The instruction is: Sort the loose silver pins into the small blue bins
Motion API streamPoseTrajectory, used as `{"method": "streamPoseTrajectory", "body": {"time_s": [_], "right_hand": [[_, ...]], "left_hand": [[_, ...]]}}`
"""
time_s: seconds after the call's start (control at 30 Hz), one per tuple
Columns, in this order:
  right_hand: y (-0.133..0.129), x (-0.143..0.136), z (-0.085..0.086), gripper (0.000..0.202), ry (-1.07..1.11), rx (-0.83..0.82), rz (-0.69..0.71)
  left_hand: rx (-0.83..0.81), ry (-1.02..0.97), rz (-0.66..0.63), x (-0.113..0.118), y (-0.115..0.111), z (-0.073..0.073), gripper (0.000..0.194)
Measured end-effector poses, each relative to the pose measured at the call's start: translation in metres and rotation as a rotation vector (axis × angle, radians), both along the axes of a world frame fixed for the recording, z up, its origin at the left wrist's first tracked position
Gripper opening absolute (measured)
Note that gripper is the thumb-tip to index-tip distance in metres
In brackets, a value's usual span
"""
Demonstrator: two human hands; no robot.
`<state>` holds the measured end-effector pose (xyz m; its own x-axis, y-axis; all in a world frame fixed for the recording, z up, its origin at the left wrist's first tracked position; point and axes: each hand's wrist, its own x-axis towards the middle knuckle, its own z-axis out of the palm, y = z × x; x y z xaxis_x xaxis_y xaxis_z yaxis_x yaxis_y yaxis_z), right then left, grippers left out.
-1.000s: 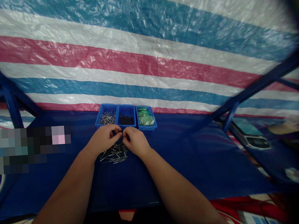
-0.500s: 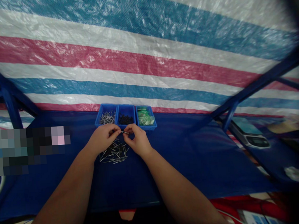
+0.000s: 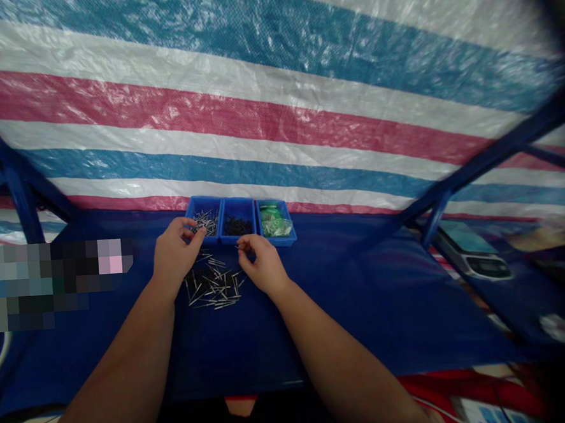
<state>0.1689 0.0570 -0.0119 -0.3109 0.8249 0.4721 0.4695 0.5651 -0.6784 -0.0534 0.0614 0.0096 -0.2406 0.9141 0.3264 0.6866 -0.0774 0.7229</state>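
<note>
My left hand [image 3: 175,248] reaches to the near left side of the left blue bin [image 3: 188,208], thumb and fingers apart over thin silver metal pins [image 3: 206,221]. My right hand [image 3: 261,262] is pinched closed just in front of the middle bin. A tiny bit of something shows at its fingertips, too small to name. On the table between my forearms lies a loose pile of metal pins [image 3: 216,287] with dark bits among them. The middle blue bin [image 3: 237,206] contains small black pieces [image 3: 237,225].
A third blue bin [image 3: 284,241] at the right contains green and clear plastic packaging [image 3: 275,219]. Blue frame bars [image 3: 436,218] slope down at both sides of the blue table [image 3: 364,296]. Beyond the right bar is a digital scale [image 3: 481,260]. Striped sheeting [image 3: 257,117] hangs behind.
My hands were together, holding a thin metal pin between them. My left hand has moved left to the pin bin and its fingers have parted. The right hand stays nearly in place, still pinched.
</note>
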Motion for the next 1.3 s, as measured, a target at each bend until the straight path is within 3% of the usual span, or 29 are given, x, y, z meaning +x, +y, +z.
{"method": "streamPoseTrajectory", "body": {"time_s": [0.13, 0.37, 0.53, 0.63, 0.7, 0.8, 0.93, 1.1, 1.23, 1.3], "right_hand": [[0.0, 0.003, 0.003, 0.027, -0.01, 0.082, 0.012], [-0.001, 0.001, -0.001, 0.011, 0.251, -0.044, -0.049], [-0.002, 0.0, -0.003, 0.014, 0.353, -0.074, -0.046], [-0.003, 0.001, -0.002, 0.023, 0.36, -0.066, -0.026], [-0.003, 0.003, 0.0, 0.028, 0.348, -0.043, -0.021], [-0.003, 0.008, 0.005, 0.016, 0.279, -0.003, -0.001], [-0.002, 0.017, 0.013, 0.008, 0.062, -0.038, 0.142], [-0.002, 0.027, 0.019, 0.021, -0.271, -0.138, 0.313], [-0.002, 0.035, 0.02, 0.039, -0.361, -0.17, 0.363], [-0.001, 0.037, 0.019, 0.038, -0.382, -0.194, 0.364]], "left_hand": [[-0.007, 0.03, -0.16, 0.004, -0.001, 0.0, 0.025], [-0.075, 0.077, -0.569, 0.019, -0.008, 0.003, 0.027], [-0.06, 0.175, -0.667, 0.028, -0.012, 0.007, 0.023], [0.026, 0.145, -0.614, 0.027, -0.014, 0.009, 0.024], [0.107, 0.085, -0.506, 0.025, -0.015, 0.011, 0.026], [0.187, -0.002, -0.309, 0.02, -0.014, 0.011, 0.028], [0.08, 0.016, -0.135, 0.011, -0.007, 0.006, 0.033], [-0.069, 0.108, -0.104, 0.001, -0.001, 0.0, 0.04], [-0.065, 0.093, -0.121, 0.002, -0.001, 0.002, 0.04], [-0.072, 0.095, -0.146, 0.003, -0.002, 0.003, 0.038]]}}
